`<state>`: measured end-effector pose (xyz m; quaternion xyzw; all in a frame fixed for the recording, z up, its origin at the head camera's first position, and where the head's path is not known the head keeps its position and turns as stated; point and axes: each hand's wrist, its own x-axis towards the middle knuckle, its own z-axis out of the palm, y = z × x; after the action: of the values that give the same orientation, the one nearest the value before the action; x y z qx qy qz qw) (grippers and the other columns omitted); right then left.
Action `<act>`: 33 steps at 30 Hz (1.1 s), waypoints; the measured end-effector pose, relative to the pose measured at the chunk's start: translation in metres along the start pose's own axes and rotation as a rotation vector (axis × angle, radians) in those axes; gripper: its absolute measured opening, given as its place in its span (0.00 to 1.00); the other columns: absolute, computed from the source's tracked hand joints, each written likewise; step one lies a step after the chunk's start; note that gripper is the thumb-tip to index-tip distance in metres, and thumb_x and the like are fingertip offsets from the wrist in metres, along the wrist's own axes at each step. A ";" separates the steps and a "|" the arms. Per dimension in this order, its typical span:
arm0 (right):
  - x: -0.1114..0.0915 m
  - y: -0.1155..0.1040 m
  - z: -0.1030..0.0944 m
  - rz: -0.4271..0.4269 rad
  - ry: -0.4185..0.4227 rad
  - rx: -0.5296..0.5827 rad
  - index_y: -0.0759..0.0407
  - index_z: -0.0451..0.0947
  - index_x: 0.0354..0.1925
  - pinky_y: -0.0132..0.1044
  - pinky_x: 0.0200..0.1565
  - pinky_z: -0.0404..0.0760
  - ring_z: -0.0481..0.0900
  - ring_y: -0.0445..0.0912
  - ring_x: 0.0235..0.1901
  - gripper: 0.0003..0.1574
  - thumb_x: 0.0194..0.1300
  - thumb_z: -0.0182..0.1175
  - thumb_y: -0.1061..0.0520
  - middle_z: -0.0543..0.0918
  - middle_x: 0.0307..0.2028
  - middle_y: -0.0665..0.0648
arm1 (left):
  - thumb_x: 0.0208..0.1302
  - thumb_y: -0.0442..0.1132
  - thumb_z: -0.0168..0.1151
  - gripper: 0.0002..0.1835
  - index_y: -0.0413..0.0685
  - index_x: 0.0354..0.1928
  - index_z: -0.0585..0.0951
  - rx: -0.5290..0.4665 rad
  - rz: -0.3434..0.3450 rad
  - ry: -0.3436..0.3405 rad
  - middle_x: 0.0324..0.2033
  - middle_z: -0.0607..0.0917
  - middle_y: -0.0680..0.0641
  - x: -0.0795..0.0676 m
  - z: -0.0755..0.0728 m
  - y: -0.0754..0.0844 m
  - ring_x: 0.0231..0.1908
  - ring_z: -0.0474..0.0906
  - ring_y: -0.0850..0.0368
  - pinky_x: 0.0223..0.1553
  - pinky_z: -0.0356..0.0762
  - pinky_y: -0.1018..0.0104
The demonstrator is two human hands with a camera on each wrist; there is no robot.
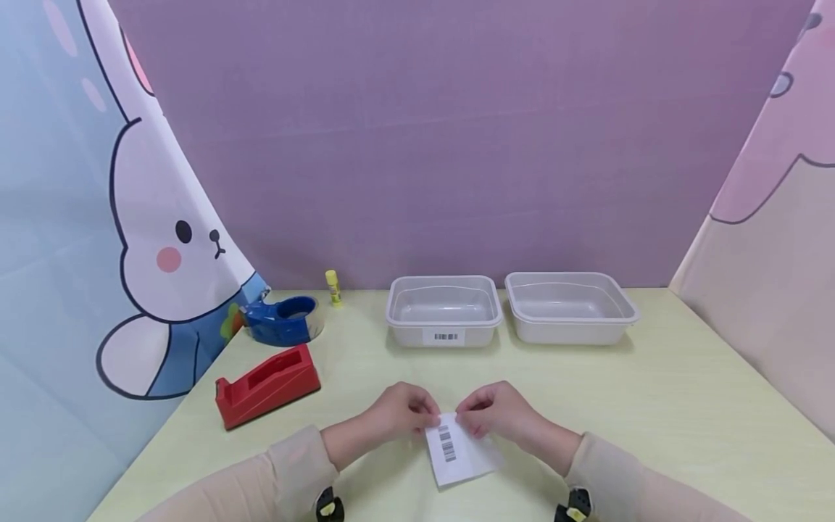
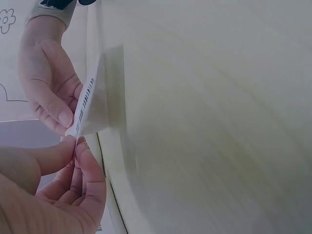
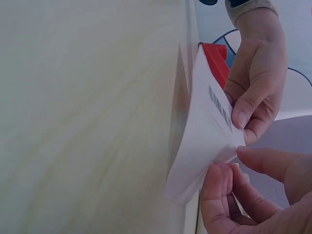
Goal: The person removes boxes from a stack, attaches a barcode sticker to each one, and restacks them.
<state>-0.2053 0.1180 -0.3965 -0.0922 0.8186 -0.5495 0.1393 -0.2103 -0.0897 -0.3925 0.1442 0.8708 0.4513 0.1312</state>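
Note:
Between both hands is a small white paper sheet [image 1: 464, 458] printed with a black barcode [image 1: 446, 444]. My left hand [image 1: 406, 410] pinches its upper left corner between thumb and index finger. At the upper right edge my right hand [image 1: 501, 415] pinches the same sheet with thumb and fingertips. The lower part of the paper [image 3: 195, 141] hangs toward the table and bows slightly in the right wrist view. Seen from the left wrist, the left thumb and finger [image 2: 73, 151] meet right at the corner of the sheet.
Behind the hands stand two white plastic tubs; the left tub [image 1: 445, 333] bears a barcode label on its front, the right tub [image 1: 574, 332] shows none. To the left are a red tape dispenser [image 1: 270, 384], a blue tape dispenser [image 1: 277, 330] and a yellow glue stick [image 1: 334, 288].

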 end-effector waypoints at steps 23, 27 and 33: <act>-0.005 -0.003 0.004 -0.200 -0.148 0.003 0.69 0.81 0.33 0.28 0.28 0.81 0.78 0.40 0.24 0.06 0.58 0.65 0.64 0.84 0.27 0.55 | 0.59 0.36 0.66 0.07 0.41 0.38 0.87 -0.119 -0.104 -0.153 0.31 0.88 0.49 0.013 -0.004 -0.009 0.29 0.78 0.61 0.29 0.75 0.72; -0.007 -0.003 0.004 -0.192 -0.163 0.044 0.71 0.80 0.34 0.29 0.29 0.83 0.79 0.40 0.25 0.08 0.59 0.65 0.64 0.84 0.27 0.55 | 0.59 0.33 0.66 0.05 0.40 0.37 0.87 -0.090 -0.085 -0.150 0.30 0.88 0.48 0.013 -0.002 -0.012 0.28 0.77 0.62 0.28 0.75 0.73; -0.008 -0.002 0.000 -0.167 -0.169 0.121 0.73 0.79 0.37 0.31 0.30 0.85 0.80 0.41 0.25 0.10 0.60 0.64 0.64 0.84 0.27 0.54 | 0.55 0.26 0.65 0.04 0.38 0.33 0.86 -0.029 -0.053 -0.098 0.27 0.87 0.48 0.015 0.000 -0.017 0.26 0.76 0.61 0.28 0.76 0.73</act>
<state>-0.1972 0.1196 -0.3934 -0.1974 0.7589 -0.5978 0.1669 -0.2262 -0.0933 -0.4082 0.1411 0.8602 0.4526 0.1878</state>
